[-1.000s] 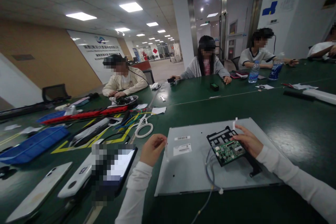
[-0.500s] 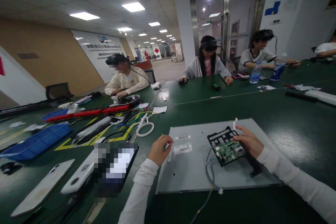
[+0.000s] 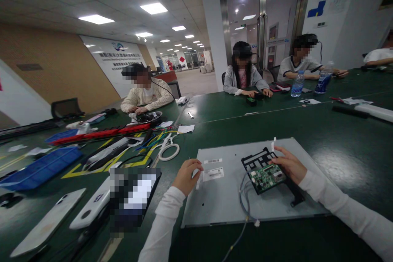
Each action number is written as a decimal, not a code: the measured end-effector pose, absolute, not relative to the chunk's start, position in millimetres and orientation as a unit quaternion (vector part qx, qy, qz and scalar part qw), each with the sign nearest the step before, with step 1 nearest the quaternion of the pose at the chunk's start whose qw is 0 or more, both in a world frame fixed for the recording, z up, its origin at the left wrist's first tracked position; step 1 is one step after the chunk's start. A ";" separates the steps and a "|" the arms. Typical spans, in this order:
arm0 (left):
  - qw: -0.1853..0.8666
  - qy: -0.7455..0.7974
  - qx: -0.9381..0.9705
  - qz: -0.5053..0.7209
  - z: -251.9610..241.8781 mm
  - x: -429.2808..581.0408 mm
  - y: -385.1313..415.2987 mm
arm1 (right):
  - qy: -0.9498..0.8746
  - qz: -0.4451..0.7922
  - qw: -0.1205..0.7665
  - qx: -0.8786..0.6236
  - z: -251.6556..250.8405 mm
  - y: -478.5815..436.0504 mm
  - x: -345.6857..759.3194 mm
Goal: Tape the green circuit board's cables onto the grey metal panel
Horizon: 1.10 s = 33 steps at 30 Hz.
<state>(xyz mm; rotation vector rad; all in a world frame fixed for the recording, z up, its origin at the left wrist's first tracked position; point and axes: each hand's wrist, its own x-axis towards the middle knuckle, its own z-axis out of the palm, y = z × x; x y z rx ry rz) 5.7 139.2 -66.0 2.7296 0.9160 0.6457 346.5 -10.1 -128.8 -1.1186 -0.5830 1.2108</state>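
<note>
A flat grey metal panel point(image 3: 221, 202) lies before me, with printed labels point(image 3: 213, 173) near its left edge. My left hand point(image 3: 188, 176) is closed in a pinch at that edge, on a whitish strip of tape point(image 3: 198, 182). My right hand point(image 3: 290, 164) grips the upper right edge of a green circuit board point(image 3: 266, 178), its index finger stretched toward a small white strip point(image 3: 273, 144). Under the board sits a black slotted bracket point(image 3: 256, 157), tilted across the panel. Grey cables point(image 3: 242, 196) run from the board's left side over the panel's front edge.
Left of the panel are a phone with a lit screen point(image 3: 139, 196), a white device point(image 3: 92, 208), a white phone point(image 3: 49, 221) and a blue tray point(image 3: 43, 166). A white ring point(image 3: 168, 152) lies behind. Several people sit across the green table point(image 3: 221, 125), near bottles point(image 3: 297, 84).
My left thumb and fingers have shifted slightly, and more of the whitish strip shows beneath them. My right hand stays on the board. Across the table, one person's hands have come together.
</note>
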 end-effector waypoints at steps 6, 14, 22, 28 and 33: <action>0.053 0.307 0.919 0.243 -64.9 6.4 138.8 | -0.245 0.528 0.645 -0.495 -122.4 -8.9 339.7; 0.105 0.266 0.919 0.269 -65.6 37.9 109.4 | -0.259 0.504 0.654 -0.501 -116.7 3.3 318.9; 0.189 0.222 0.946 0.139 -89.8 59.0 85.2 | -0.306 0.466 0.637 -0.532 -120.6 24.2 310.0; 0.197 0.221 0.947 0.125 -108.8 62.3 81.8 | -0.446 0.294 0.560 -0.634 -128.6 25.0 321.7; 0.187 0.235 0.947 0.117 -112.5 64.0 77.2 | -0.522 0.179 0.442 -0.707 -127.1 20.9 332.9</action>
